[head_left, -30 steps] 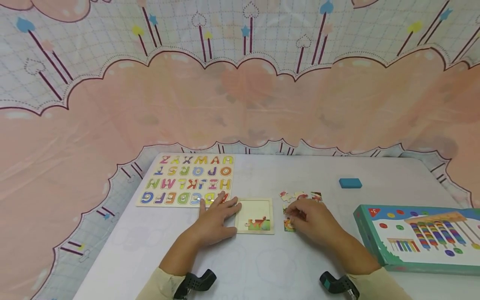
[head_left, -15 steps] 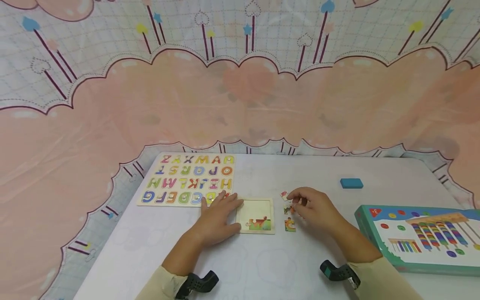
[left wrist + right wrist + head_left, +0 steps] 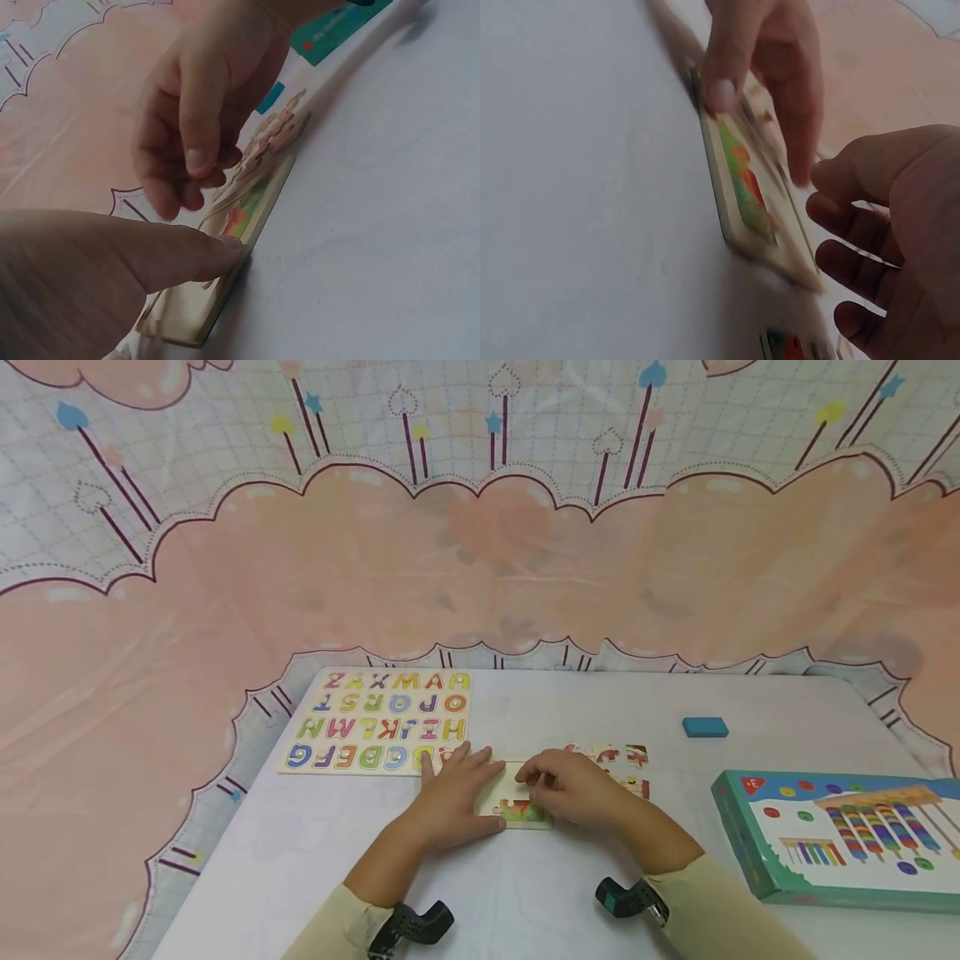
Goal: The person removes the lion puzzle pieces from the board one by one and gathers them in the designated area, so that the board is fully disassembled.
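Observation:
A small square wooden puzzle tray (image 3: 491, 789) lies on the table, with joined pieces (image 3: 521, 811) in green and red along its near right part. My left hand (image 3: 453, 797) rests at the tray's left side, fingers spread, thumb on the near rim in the left wrist view. Over the tray's right half hovers my right hand (image 3: 573, 789), its fingers bent and thumb close to the index finger; I cannot tell whether a piece is between them. Loose puzzle pieces (image 3: 606, 752) lie in rows just right of the tray, partly covered by this hand.
An alphabet board (image 3: 375, 721) with colourful letters lies behind and left of the tray. A blue block (image 3: 705, 727) sits farther back on the right. Near the right edge is a large green toy box (image 3: 847, 839). A patterned cloth (image 3: 480, 568) hangs behind the white table.
My right hand has moved left from the loose pieces to above the tray, uncovering pieces at the right. My left hand has shifted slightly right and stays at the tray.

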A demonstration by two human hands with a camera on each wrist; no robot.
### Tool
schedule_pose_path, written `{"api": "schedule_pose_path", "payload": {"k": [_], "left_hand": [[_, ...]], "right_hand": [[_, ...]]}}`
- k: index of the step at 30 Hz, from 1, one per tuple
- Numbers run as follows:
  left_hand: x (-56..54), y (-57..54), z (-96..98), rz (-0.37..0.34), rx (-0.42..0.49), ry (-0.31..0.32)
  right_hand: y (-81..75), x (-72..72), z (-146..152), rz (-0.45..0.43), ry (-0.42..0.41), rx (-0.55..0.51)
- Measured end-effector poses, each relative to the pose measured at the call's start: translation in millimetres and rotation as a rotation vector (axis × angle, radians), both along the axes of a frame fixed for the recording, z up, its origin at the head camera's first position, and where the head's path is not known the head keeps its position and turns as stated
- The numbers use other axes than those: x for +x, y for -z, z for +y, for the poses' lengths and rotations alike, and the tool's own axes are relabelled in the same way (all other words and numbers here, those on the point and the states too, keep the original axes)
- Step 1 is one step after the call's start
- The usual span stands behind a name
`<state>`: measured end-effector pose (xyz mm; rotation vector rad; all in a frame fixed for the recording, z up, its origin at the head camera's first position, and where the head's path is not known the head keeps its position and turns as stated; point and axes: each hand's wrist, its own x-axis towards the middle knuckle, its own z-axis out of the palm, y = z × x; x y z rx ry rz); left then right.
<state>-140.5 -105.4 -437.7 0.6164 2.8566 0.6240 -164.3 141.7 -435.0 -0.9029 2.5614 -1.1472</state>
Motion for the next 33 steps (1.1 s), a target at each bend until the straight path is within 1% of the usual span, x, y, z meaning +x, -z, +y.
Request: {"api": "schedule_pose_path", "payload": {"k": [3,10,13,18,24,33], "left_hand": [[-1.3,0.4,1.2,-0.015,0.003,0.004],[-3.4,-2.3,2.1,-0.052,-0.003,0.001],[-3.6,-3.4,1.8,-0.059,-0.003,0.008],[-4.1,-3.7,0.9,-0.061,0.003,0.021],[-3.8,-2.4,-0.5,-0.062,0.011,0.019],[-3.9,3.4,-3.4,-0.071,0.053,0.012]], "right_hand": [[-0.9,0.1,-12,0.003,-0.031,0.046],[-2.5,0.9,-30,0.07,-0.084,0.188],[-2.5,1.6,-32,0.06,-0.087,0.22],[-1.0,1.7,-32,0.032,-0.077,0.209],[3.8,-0.1,-33,0.052,-0.084,0.189],[3.5,0.5,-33,0.038,-0.09,0.171]]}}
